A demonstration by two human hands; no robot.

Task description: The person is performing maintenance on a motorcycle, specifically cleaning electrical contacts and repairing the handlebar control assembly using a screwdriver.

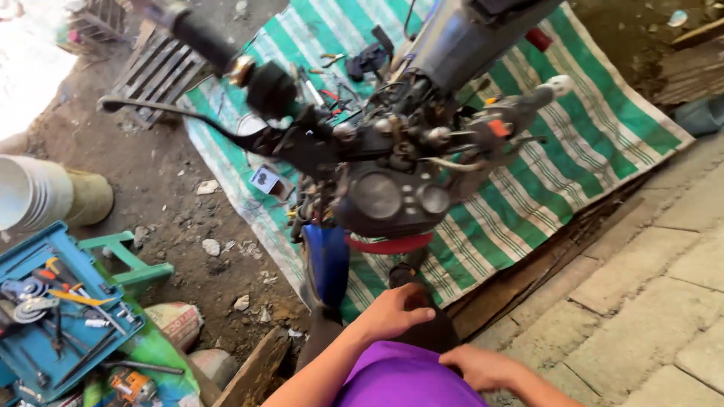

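Black motorcycle front tyre (411,280) stands under the blue mudguard (326,264); the left hand (392,310) rests curled on it, the right hand (483,367) loosely closed beside, gripping nothing. Blue plastic toolbox (30,377) holds pliers and screwdrivers.

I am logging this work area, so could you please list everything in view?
partly stripped motorcycle with black handlebars and round gauges: one, dark grey and black, centre, over the mat
green and white striped woven mat: one, on the dirt under the motorcycle
blue plastic toolbox tray full of hand tools: one, lower left
green plastic stool: one, beside the tray
white plastic buckets: stacked, count unclear, left edge
grey slatted crate: one, upper left
purple garment: one, bottom centre
left hand: on the black front tyre
right hand: at the purple garment's edge
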